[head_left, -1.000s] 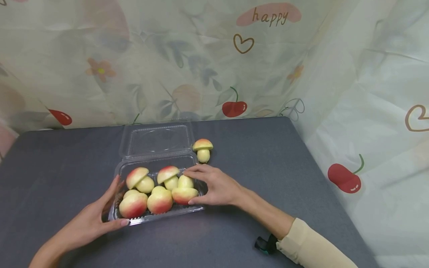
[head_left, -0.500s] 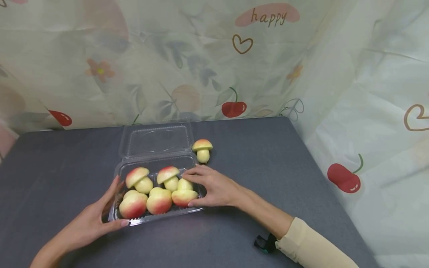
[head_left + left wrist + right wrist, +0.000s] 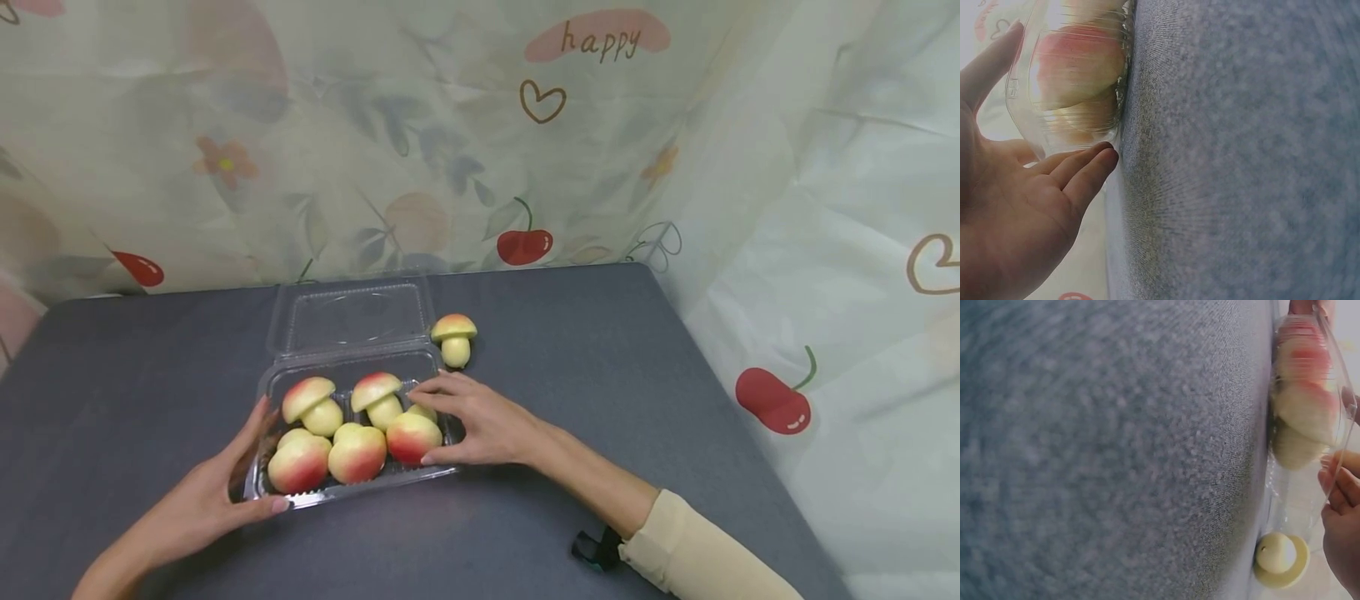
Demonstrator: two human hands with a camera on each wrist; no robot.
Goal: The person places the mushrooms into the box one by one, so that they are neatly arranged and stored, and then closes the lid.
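"The right hand [image 3: 487, 425], what's it doing?"
"Pinching the four-o'clock mushroom [image 3: 412, 439] inside the clear clamshell container [image 3: 367, 490], thumb against the reddish cap."
"And the left hand [image 3: 204, 500]?"
"Fingers nearly straight, spread against the container's eight-o'clock corner."
"The lid [image 3: 352, 312]?"
"Folded back at twelve."
"Anything outside?"
"Another mushroom [image 3: 453, 340] at two o'clock, on the dark table [image 3: 600, 375]."
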